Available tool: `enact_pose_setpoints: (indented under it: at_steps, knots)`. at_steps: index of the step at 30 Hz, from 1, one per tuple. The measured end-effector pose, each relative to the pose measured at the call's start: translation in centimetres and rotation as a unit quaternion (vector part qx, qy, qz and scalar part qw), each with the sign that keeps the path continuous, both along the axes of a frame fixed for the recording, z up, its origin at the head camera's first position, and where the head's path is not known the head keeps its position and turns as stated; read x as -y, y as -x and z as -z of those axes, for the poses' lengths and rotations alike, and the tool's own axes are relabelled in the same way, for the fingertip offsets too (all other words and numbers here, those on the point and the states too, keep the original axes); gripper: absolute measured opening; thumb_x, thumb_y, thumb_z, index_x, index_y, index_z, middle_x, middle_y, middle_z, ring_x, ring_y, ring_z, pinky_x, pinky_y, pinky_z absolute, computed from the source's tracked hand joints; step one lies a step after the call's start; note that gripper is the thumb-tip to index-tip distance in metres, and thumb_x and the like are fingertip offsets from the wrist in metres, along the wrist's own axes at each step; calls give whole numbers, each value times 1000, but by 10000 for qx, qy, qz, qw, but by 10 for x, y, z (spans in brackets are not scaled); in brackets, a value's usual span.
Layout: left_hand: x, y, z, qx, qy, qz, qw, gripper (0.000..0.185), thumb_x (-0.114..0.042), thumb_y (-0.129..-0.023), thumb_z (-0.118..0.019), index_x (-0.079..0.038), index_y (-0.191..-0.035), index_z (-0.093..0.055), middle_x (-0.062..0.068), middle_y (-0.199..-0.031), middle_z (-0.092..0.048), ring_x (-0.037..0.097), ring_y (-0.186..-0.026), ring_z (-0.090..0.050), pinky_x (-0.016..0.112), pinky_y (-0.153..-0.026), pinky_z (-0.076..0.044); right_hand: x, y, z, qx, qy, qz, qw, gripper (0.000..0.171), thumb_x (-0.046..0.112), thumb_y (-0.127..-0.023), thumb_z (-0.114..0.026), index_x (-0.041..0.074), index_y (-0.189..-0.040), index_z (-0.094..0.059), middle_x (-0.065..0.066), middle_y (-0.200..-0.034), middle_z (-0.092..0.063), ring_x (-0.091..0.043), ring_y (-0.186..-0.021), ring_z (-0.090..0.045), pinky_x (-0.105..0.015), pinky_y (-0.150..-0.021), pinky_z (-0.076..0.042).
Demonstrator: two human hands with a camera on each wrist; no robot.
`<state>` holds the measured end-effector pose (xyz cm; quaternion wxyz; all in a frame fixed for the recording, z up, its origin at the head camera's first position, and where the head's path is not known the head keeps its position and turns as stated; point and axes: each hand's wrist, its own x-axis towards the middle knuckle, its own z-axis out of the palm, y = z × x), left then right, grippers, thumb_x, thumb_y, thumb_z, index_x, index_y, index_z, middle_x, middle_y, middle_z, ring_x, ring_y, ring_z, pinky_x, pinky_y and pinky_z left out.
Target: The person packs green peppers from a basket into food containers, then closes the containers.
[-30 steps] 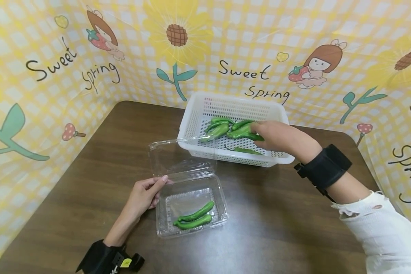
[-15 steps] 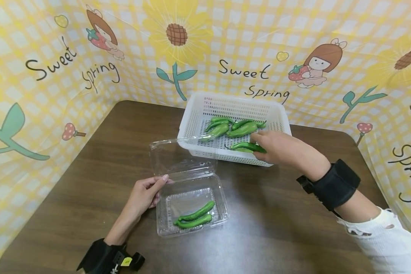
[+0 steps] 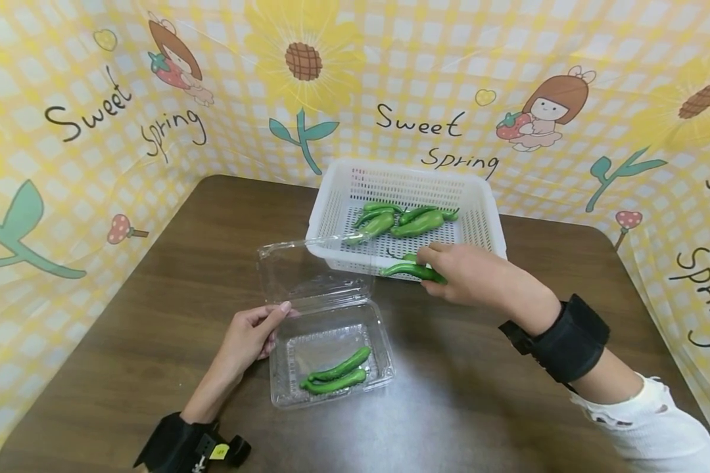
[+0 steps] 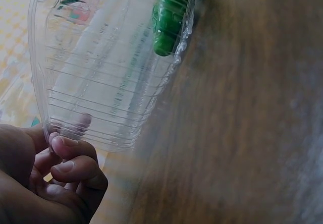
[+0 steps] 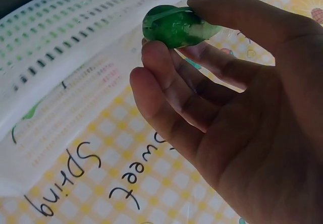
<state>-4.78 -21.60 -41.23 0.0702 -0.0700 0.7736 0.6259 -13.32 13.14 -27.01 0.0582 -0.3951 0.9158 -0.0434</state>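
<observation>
My right hand [image 3: 449,270] pinches a green pepper [image 3: 407,269] between thumb and fingers, over the near rim of the white basket [image 3: 338,197]. The right wrist view shows that pepper's end [image 5: 174,26] held at my fingertips [image 5: 156,52]. Several green peppers [image 3: 399,221] lie in the basket. My left hand [image 3: 250,335] holds the left edge of an open clear plastic clamshell box [image 3: 331,328], with fingers [image 4: 70,156] curled on its rim [image 4: 45,118]. Two peppers [image 3: 334,376] lie inside the box, one visible through the plastic [image 4: 169,22].
The brown wooden table [image 3: 154,295] is bounded at the back and sides by a yellow checked "Sweet Spring" backdrop [image 3: 426,85]. The clamshell lid [image 3: 307,266] stands up, leaning toward the basket's near-left corner. Black straps sit on both wrists [image 3: 568,338].
My right hand has lifted a pepper out of the basket and carried it toward me and leftward, past the basket's near rim. The left hand and the clamshell have stayed put.
</observation>
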Motion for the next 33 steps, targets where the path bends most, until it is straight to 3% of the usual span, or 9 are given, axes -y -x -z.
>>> enact_pose_setpoints:
  at_steps: [9,18,24,33]
  knots:
    - [-1,0,-1,31,20,-26,10000,47,-48,-96,-62,-5,-110,-74,-2,-55,-45,7,-47,-39,20,-40,-33,19,-9,3,148,91,-194,9997,19,21,-92,-71,11,-102,-59,2,-86,-55,-11,-71,-50,-27,-64,-45]
    - [-2,0,-1,17,56,-21,10000,46,-47,-96,-61,-6,-110,-74,-2,-56,-45,7,-47,-39,20,-40,-34,35,-16,13,45,72,-686,9976,15,20,-91,-70,12,-94,-58,4,-81,-54,-9,-70,-48,-25,-64,-45]
    - [-2,-1,-1,24,58,-47,10000,46,-47,-96,-61,-5,-111,-74,-2,-56,-44,7,-47,-39,20,-41,-34,47,-22,18,234,118,-823,9963,15,21,-93,-69,12,-101,-59,4,-85,-54,-9,-72,-49,-25,-65,-46]
    - [-4,0,-1,48,76,-149,9998,46,-48,-95,-63,-5,-109,-75,-2,-55,-46,7,-46,-39,20,-40,-34,67,-30,29,-54,-67,-1252,9921,23,26,-92,-70,11,-106,-59,3,-86,-55,-10,-73,-53,-27,-67,-49]
